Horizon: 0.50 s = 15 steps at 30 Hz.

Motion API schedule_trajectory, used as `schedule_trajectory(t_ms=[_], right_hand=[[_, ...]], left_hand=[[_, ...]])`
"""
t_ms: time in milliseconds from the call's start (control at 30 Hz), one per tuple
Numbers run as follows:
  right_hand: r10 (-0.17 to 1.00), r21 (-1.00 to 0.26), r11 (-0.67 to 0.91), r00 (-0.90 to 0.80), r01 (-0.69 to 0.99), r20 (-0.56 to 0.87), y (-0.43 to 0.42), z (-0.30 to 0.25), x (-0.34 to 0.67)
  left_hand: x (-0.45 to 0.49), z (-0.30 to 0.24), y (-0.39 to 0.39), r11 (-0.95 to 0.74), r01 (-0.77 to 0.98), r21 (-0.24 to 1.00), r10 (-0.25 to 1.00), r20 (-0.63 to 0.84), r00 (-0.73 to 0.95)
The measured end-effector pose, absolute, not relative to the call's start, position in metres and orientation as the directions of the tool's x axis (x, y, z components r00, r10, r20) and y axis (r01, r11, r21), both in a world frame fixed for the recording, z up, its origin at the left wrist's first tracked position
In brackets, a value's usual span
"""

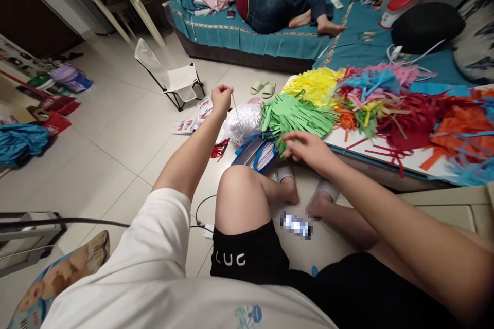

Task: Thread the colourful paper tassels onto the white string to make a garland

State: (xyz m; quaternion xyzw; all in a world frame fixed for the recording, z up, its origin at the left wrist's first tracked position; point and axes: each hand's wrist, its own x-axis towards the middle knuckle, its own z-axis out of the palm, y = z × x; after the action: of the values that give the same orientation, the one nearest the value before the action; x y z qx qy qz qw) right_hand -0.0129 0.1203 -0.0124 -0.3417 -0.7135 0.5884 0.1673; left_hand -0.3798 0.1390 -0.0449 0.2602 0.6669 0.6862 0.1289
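My left hand (223,98) is raised, fingers pinched on the top of a thin white string (235,105). This string hangs down towards a heap of shiny white strands (244,126) below it. Lower and to the right, my right hand (303,148) has its fingers apart and slightly bent, in front of the lower edge of a green fringed paper pom-pom (295,115). Whether the fingertips touch the green strips is hard to make out. A blue bag (257,153) with stacked white sheets or strips stands on the floor between my hands, just past my knee.
Yellow (314,85), red (409,123) and orange (461,131) fringed paper covers the low white table (339,138). A phone (296,225) lies between my legs. Beyond are a folding chair (181,79), green slippers (263,88) and a sofa (216,36) with a person lying on it.
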Motion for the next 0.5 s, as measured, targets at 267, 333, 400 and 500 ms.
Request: schedule_trajectory(t_ms=[267,333,400,500], right_hand=[[0.701,-0.981,-0.118,-0.687,0.156,-0.193,0.149,-0.025,-0.228],[0.736,-0.982,-0.108,-0.651,0.157,-0.185,0.151,-0.033,-0.242],[0.778,-0.983,-0.130,-0.601,0.132,-0.183,0.153,-0.039,-0.247],[0.765,-0.979,-0.192,-0.614,0.070,-0.194,0.154,-0.045,-0.252]], left_hand=[[-0.366,-0.072,0.133,-0.055,0.277,0.959,0.662,0.243,-0.709],[-0.368,-0.080,0.132,-0.047,0.264,0.963,0.654,0.229,-0.721],[-0.372,-0.086,0.129,-0.066,0.249,0.966,0.647,0.231,-0.726],[-0.384,-0.099,0.122,-0.112,0.247,0.963,0.655,0.258,-0.710]])
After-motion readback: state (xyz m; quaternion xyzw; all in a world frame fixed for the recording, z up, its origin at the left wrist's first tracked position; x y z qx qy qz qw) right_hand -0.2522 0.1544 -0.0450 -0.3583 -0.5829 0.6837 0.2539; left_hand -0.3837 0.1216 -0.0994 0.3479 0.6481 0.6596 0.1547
